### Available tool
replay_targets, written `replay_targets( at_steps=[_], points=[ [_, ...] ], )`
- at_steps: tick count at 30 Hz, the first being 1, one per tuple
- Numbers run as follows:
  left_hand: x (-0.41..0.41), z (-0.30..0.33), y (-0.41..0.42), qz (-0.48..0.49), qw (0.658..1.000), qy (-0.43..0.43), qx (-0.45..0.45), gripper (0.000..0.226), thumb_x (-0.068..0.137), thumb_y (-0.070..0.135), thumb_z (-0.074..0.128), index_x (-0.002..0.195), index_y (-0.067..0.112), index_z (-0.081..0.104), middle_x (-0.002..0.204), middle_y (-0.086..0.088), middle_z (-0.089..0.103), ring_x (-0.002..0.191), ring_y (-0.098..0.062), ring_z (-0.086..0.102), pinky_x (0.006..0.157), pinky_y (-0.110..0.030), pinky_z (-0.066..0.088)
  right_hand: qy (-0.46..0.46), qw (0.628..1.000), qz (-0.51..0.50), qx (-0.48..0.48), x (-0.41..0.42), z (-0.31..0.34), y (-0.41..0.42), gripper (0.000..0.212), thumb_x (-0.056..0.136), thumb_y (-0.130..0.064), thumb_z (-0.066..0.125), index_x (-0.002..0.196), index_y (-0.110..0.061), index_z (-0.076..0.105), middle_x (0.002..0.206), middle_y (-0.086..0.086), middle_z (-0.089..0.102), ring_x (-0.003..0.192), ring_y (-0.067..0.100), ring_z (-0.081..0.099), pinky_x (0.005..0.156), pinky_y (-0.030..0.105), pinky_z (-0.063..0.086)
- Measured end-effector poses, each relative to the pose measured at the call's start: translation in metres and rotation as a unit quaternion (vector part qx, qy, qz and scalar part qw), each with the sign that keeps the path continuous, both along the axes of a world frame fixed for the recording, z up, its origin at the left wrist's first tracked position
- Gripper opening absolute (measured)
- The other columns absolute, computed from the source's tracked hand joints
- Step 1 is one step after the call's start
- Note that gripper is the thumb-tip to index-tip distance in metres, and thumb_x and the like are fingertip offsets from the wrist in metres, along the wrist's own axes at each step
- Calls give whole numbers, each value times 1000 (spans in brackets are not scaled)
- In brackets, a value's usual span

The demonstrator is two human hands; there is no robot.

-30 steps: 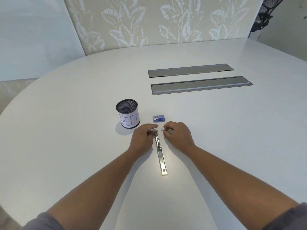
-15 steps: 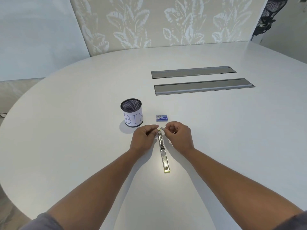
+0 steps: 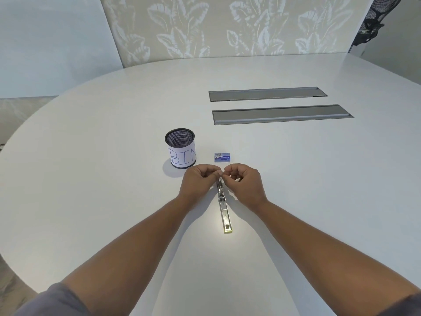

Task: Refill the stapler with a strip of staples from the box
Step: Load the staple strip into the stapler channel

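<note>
Stapler (image 3: 224, 210): lies opened out flat on the table (image 3: 91, 179), running from the near edge side away toward the far edge; metal parts face up. The far end sits under both hands.
Left hand (image 3: 200, 181): curled, fingertips pinched together at the stapler's far end. Whether it grips the stapler or the staples, I cannot tell. Judged purpose: steadying the channel.
Right hand (image 3: 245, 183): curled likewise, thumb and forefinger closed, meeting the left fingertips directly over the stapler. What lies in the pinch is too small to make out; a strip of staples is likely, not confirmed.
Reason for arrangement: the flat, open stapler exposes its loading channel, and both hands meeting at one end suggest a strip being lined up for seating.
Staple box (image 3: 222, 157): small, blue, on the table just beyond the hands, apart from them. Appears closed.
Bin (image 3: 180, 148): black mesh cup with a paper label reading BIN, left of the box, near the left hand but not touching.
Cable trays (image 3: 280, 114): two grey recessed slots toward the far edge, well apart from the work.
Obstructions: none between hands and stapler; the hands themselves hide the loading point.
</note>
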State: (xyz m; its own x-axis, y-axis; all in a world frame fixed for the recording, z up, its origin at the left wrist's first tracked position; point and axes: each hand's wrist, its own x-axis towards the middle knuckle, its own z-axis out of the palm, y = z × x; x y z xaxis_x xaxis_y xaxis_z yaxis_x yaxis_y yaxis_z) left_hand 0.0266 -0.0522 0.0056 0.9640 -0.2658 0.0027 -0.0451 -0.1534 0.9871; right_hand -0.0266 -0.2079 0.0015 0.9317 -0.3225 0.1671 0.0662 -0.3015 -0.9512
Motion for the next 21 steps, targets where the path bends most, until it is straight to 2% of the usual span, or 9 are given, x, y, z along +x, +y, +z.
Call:
replay_targets(
  at_steps=[3, 6, 9, 12, 16, 21],
  points=[
    [-1, 4, -1, 12, 1000, 21, -6, 10, 86, 6, 75, 86, 16, 76, 76, -3, 75, 63, -7, 62, 64, -16, 52, -3, 1000, 7, -25, -2, 2, 3, 8, 83, -15, 78, 90, -16, 74, 79, -6, 73, 60, 1, 56, 64, 17, 48],
    [0, 6, 1, 13, 999, 32, -11, 7, 85, 7, 76, 88, 13, 76, 76, -3, 72, 59, -8, 57, 58, -15, 48, -8, 1000, -10, -21, -4, 3, 3, 5, 85, -14, 76, 90, -15, 74, 73, -14, 67, 56, 1, 54, 61, 16, 47],
    [0, 5, 3, 11, 999, 32, -18, 9, 83, 8, 78, 92, 10, 76, 79, -8, 72, 63, -12, 57, 61, -18, 48, -13, 999, -24, -24, -11, 1, 3, 11, 88, -7, 66, 87, -15, 73, 60, -19, 61, 54, 3, 51, 58, 18, 45],
    [-1, 4, 5, 3, 999, 27, -20, 10, 84, 6, 77, 94, 7, 75, 81, -15, 74, 67, -14, 59, 64, -22, 50, -16, 999, 3, -36, -22, 2, 9, 16, 87, -2, 61, 83, -12, 72, 55, -19, 56, 52, 3, 46, 56, 18, 42],
    [-1, 4, 8, -30, 1000, 5, 6, 8, 86, 6, 75, 93, 10, 77, 89, -17, 77, 70, -12, 63, 70, -29, 52, -34, 996, 33, -73, -28, 3, 11, 7, 81, -19, 64, 76, -20, 69, 64, -14, 60, 58, 6, 51, 59, 24, 45],
    [3, 0, 15, -61, 998, -13, 28, 9, 86, 7, 76, 91, 15, 78, 89, -16, 77, 73, -14, 64, 75, -36, 56, -22, 995, 39, -94, -28, 0, 13, 4, 77, -20, 73, 81, -21, 71, 74, -6, 66, 64, 14, 58, 63, 29, 51]
  ],
)
